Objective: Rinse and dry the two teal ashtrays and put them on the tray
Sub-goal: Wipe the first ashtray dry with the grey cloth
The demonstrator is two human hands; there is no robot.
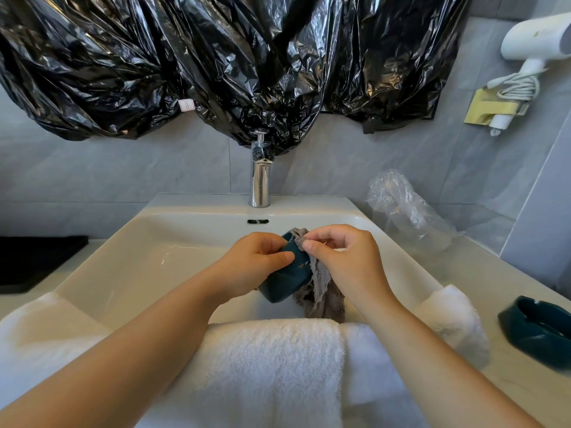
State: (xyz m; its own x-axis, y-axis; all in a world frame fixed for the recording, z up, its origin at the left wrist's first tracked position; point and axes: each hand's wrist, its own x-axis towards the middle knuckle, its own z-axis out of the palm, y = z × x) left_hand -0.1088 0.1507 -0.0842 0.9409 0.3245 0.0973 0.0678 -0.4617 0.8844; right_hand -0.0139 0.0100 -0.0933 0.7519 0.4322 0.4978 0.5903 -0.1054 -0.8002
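Over the white sink, my left hand grips a teal ashtray, tilted on its side. My right hand pinches a grey cloth against the ashtray's rim; the cloth hangs down behind it. A second teal ashtray rests upright on the counter at the far right, apart from both hands. A black tray lies on the counter at the far left.
A chrome faucet stands behind the basin, no water running. White towels drape the sink's front edge. A crumpled clear plastic bag lies at the back right. Black plastic sheeting covers the wall; a white hairdryer hangs at the upper right.
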